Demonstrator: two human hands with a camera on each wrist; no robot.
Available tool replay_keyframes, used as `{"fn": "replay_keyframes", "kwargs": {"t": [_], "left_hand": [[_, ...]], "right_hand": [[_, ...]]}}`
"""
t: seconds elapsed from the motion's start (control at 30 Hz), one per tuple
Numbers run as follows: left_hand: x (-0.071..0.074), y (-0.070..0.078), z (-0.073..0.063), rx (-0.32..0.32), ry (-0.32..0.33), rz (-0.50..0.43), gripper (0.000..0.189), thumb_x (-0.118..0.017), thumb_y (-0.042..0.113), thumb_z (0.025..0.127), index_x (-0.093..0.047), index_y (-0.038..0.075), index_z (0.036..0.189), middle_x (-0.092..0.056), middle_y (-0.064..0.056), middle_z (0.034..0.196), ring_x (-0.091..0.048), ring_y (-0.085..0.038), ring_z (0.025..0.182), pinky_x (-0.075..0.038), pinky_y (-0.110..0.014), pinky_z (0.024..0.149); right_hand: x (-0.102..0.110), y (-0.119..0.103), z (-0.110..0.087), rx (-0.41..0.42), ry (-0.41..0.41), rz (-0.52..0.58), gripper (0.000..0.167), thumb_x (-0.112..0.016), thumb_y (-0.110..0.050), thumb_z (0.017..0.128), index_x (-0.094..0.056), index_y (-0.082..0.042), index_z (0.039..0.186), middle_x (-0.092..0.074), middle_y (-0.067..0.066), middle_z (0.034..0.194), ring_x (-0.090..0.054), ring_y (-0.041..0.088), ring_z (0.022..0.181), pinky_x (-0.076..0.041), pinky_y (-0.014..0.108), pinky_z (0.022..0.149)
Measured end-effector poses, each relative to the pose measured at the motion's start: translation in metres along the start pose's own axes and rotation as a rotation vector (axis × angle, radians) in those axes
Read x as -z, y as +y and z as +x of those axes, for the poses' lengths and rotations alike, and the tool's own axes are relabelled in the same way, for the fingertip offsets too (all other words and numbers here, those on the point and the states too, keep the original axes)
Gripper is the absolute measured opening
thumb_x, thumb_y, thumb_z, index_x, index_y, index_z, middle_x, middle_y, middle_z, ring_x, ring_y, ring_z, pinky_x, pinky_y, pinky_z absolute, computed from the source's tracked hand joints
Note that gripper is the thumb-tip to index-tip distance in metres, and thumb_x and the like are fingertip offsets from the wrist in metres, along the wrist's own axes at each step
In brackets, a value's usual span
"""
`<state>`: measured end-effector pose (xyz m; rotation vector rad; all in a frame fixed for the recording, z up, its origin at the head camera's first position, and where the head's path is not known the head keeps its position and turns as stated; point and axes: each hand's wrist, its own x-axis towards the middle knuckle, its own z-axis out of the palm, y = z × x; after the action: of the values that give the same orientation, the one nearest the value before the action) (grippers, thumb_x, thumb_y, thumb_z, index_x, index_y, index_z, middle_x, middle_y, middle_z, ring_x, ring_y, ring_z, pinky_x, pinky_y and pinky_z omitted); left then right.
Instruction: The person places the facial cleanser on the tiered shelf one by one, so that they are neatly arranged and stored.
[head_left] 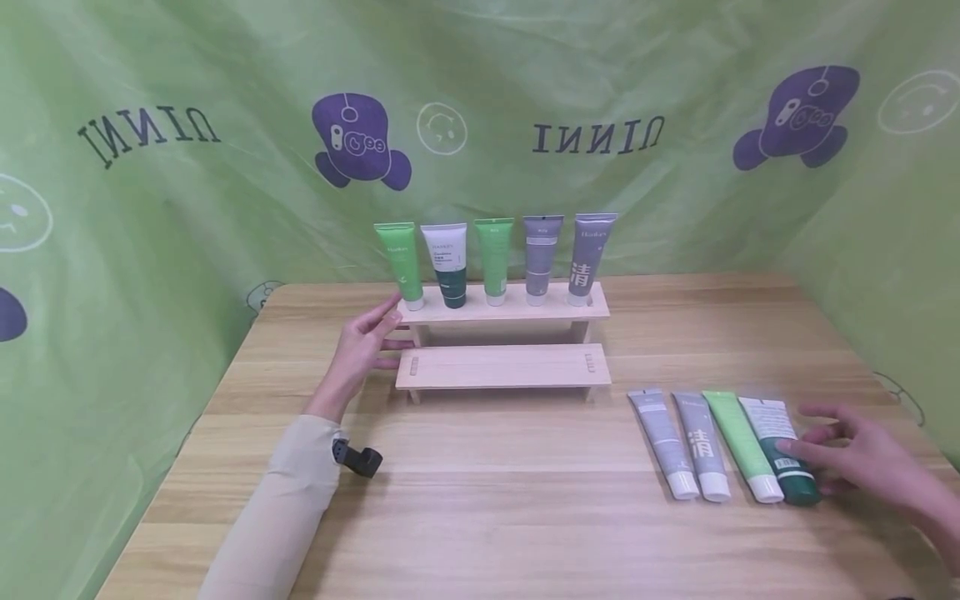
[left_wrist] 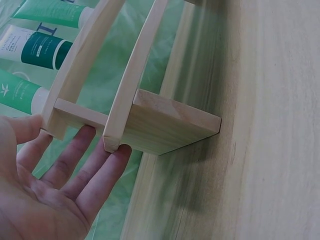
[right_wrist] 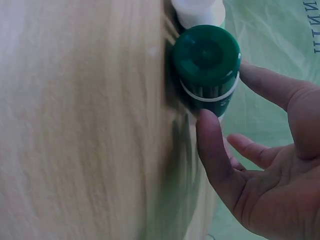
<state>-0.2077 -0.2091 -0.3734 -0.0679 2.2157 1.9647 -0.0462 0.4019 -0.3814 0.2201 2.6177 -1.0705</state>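
Note:
At the left end of a two-tier wooden stand point(head_left: 502, 367), my left hand point(head_left: 362, 346) has its thumb at the upper shelf's end. Its extended fingers touch the stand's side, the lower ones reaching the end of the lower shelf point(left_wrist: 137, 75). My right hand point(head_left: 873, 458) is over a white and dark green tube point(head_left: 783, 454) lying on the table. In the right wrist view, thumb and forefinger are spread around the tube near its green cap point(right_wrist: 207, 55). Beside that tube lie a light green tube point(head_left: 742, 442), a grey tube point(head_left: 702, 442) and another grey tube point(head_left: 663, 442).
Along the upper shelf stand a green tube point(head_left: 401, 262), a white and green tube point(head_left: 447, 262), another green tube point(head_left: 495, 258), a grey-purple tube point(head_left: 540, 258) and a second grey-purple tube point(head_left: 590, 258). Green printed cloth point(head_left: 487, 50) hangs around the wooden table point(head_left: 480, 500).

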Motion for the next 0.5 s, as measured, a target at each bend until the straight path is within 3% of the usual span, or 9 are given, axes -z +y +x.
{"fn": "replay_keyframes", "kwargs": {"t": [0.5], "left_hand": [[0.0003, -0.0006, 0.0012, -0.001, -0.006, 0.011, 0.050, -0.055, 0.038, 0.104, -0.044, 0.033, 0.152, -0.056, -0.022, 0.138, -0.067, -0.038, 0.109, -0.061, -0.048, 0.082]], "right_hand": [[-0.0040, -0.0038, 0.0052, -0.055, -0.044, -0.075, 0.088, -0.068, -0.040, 0.097, -0.023, 0.019, 0.145, -0.054, 0.036, 0.115, -0.059, 0.019, 0.084, -0.060, 0.031, 0.061]]}}
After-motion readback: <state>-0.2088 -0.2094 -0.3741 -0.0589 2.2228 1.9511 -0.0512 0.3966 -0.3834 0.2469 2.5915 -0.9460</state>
